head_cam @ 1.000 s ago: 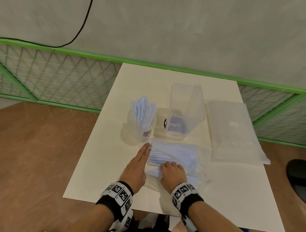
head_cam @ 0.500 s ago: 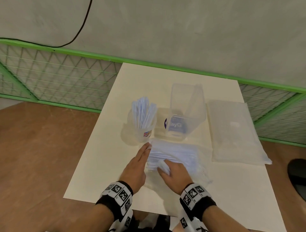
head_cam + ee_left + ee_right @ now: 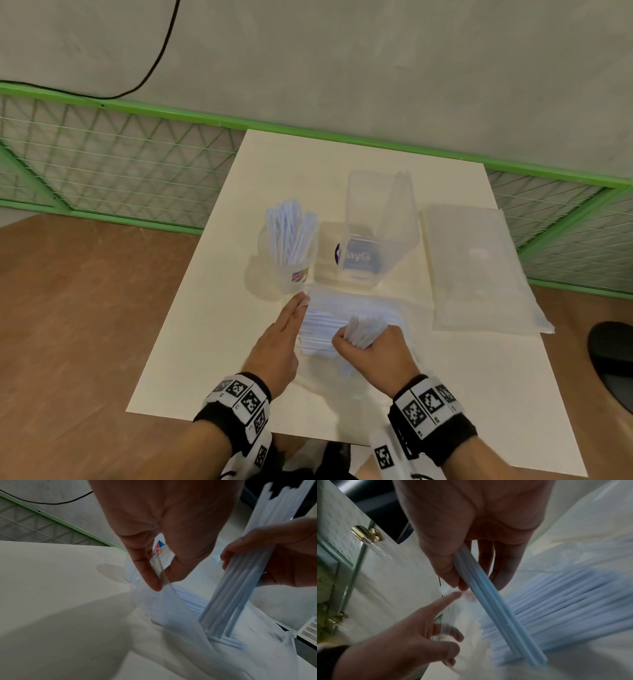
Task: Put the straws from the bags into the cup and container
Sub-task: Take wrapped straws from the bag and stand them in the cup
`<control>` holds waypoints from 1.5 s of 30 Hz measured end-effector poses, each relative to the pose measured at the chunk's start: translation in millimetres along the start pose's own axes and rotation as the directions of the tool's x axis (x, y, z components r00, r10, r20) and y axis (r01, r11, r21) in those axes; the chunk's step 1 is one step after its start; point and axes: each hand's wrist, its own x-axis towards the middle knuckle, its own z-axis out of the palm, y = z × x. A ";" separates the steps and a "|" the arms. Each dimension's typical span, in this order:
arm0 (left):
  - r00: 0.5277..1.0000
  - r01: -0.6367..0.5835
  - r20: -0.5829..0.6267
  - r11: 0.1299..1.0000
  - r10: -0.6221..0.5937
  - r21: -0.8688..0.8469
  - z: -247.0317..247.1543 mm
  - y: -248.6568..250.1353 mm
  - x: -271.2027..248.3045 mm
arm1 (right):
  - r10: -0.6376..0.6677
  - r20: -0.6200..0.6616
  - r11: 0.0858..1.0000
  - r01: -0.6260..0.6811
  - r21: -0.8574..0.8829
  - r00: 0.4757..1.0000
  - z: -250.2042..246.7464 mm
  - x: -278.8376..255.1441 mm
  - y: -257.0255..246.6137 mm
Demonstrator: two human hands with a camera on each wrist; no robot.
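A clear plastic bag (image 3: 342, 301) of pale blue straws (image 3: 318, 329) lies on the white table (image 3: 205, 342) in front of me. My right hand (image 3: 370, 349) grips a bundle of straws (image 3: 240, 588) and lifts it out of the bag's mouth. My left hand (image 3: 281, 335) pinches the bag's edge (image 3: 163, 577) between thumb and fingers, holding the mouth apart. Behind the bag stands a clear cup (image 3: 291, 267) holding several straws (image 3: 287, 233). Next to it a tall clear container (image 3: 376, 233) with a blue label stands with no straws visible inside.
A second flat clear bag (image 3: 479, 274) lies on the table's right side. A green mesh fence (image 3: 120, 161) and a grey wall run behind the table. A dark object (image 3: 613, 363) sits on the brown floor at the right edge.
My right hand, flat on the bag before, has closed round a bundle of straws and raised their ends out of the bag. My left hand has stayed at the bag's left edge.
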 end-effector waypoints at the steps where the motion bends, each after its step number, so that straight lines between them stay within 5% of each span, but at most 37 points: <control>1: 1.000 -0.002 0.000 1.000 0.002 0.000 -0.6 0.1 -0.2 | -0.009 0.018 0.998 0.010 -0.057 1.000 1.4 0.3 2.0; 4: 1.000 0.007 0.010 1.000 -0.007 -0.004 -0.5 0.6 -0.8 | 0.047 0.091 0.990 -0.035 -0.135 0.995 4.5 -0.4 7.5; 7: 1.000 0.017 0.020 1.000 -0.017 -0.010 -0.3 0.3 -0.2 | 0.075 0.105 0.997 -0.072 -0.033 0.992 -9.9 2.7 -13.3; 14: 0.999 0.030 0.016 0.999 -0.030 -0.015 -4.7 2.0 0.0 | -0.229 -0.127 0.965 0.242 0.101 0.965 -91.6 55.7 -143.1; 19: 0.999 0.036 0.022 0.999 -0.036 0.002 -6.7 4.6 0.3 | -0.292 -0.152 0.954 0.298 0.020 0.944 -77.9 108.2 -185.6; 26: 1.000 0.002 0.022 1.000 -0.001 -0.024 -8.9 1.1 0.1 | -0.247 0.077 0.950 0.257 -0.176 0.966 -38.7 127.7 -180.7; 33: 0.999 0.007 0.031 1.000 -0.007 -0.002 -8.8 0.8 1.1 | -0.311 -0.028 0.949 0.312 0.051 0.950 -65.9 91.4 -183.6; 39: 1.000 -0.002 0.020 1.000 0.003 -0.014 -7.6 3.8 3.5 | -0.437 -0.109 0.900 0.433 -0.057 0.893 -70.7 46.7 -156.2; 42: 1.000 0.000 0.014 1.000 0.000 -0.020 -7.1 2.8 3.8 | -0.421 0.052 0.883 0.422 -0.205 0.906 -45.5 22.6 -115.6; 45: 0.999 0.013 0.029 1.000 -0.013 -0.011 -5.2 0.5 4.7 | -0.231 0.312 0.813 0.359 -0.458 0.922 -5.3 12.4 -59.0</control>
